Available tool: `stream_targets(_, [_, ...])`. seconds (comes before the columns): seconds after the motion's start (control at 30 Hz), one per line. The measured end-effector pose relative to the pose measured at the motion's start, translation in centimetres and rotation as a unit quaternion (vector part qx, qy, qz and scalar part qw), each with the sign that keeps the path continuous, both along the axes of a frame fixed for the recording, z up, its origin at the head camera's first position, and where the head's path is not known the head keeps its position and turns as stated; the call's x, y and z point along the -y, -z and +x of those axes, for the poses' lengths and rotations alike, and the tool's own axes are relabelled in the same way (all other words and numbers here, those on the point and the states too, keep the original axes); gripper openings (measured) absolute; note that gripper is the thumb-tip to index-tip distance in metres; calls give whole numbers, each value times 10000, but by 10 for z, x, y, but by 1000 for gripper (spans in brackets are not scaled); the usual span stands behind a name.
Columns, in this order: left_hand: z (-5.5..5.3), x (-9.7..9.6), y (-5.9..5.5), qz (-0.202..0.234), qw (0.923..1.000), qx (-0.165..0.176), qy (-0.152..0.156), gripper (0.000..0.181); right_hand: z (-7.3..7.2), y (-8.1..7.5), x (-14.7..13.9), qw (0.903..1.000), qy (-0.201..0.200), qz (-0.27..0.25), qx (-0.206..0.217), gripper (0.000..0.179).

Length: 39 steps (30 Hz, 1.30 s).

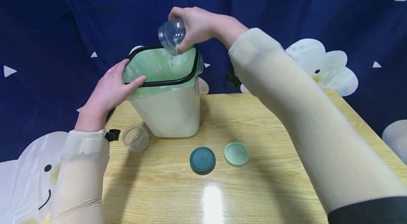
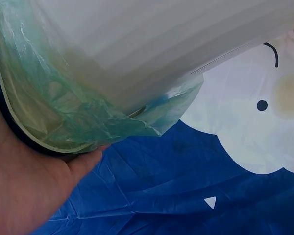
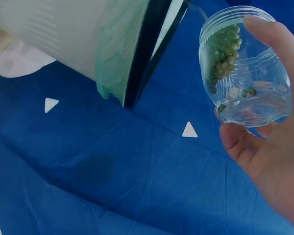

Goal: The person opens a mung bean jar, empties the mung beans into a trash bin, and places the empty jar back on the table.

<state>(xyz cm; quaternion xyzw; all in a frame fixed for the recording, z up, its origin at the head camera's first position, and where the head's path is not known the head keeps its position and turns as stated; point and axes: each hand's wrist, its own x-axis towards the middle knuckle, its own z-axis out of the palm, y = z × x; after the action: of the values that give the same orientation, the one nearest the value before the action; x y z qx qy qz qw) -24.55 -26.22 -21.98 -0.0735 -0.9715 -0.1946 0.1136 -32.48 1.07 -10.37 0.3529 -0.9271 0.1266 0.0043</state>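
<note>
My right hand (image 1: 198, 26) grips a clear glass jar (image 1: 171, 35), tipped over the bin with its mouth facing down and left. In the right wrist view, small round green pieces (image 3: 225, 54) are heaped toward the jar's mouth, and a few cling to its wall. A thin dribble leaves the mouth, and small dark drops show below it in the head view. My left hand (image 1: 111, 84) holds the black rim of the white trash bin (image 1: 168, 111) at its near left corner, thumb along the front. A green liner (image 1: 152, 63) covers the bin's inside and folds over the rim.
A second clear glass jar (image 1: 135, 138) stands on the wooden table (image 1: 152, 188), left of the bin's base. In front of the bin lie a dark teal lid (image 1: 202, 160) and a pale green lid (image 1: 236, 153). A blue patterned curtain (image 1: 95, 12) hangs behind.
</note>
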Motion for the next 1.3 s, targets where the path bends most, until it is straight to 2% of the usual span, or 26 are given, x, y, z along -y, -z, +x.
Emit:
stream_targets(0.27, [-1, 1, -1, -30, 10000, 72, -14, 96, 0, 4, 0, 9997, -5, 188, 127, 90])
stream_targets(0.5, [4, 6, -2, -47, 9999, 98, -92, 97, 4, -3, 7, 9996, -95, 41, -248, 91])
stream_targets(0.77, [4, 8, -2, -33, 10000, 67, -58, 95, 5, -3, 7, 9989, -72, 432, -142, 91])
stream_targets(1.1, [6, 8, -2, -59, 9999, 37, -73, 95, 5, -4, 11, 9983, -204, 262, -488, 90])
stream_targets(1.3, [5, 9, -2, -57, 9999, 57, -104, 96, 5, -3, 12, 9987, -171, 372, -301, 90])
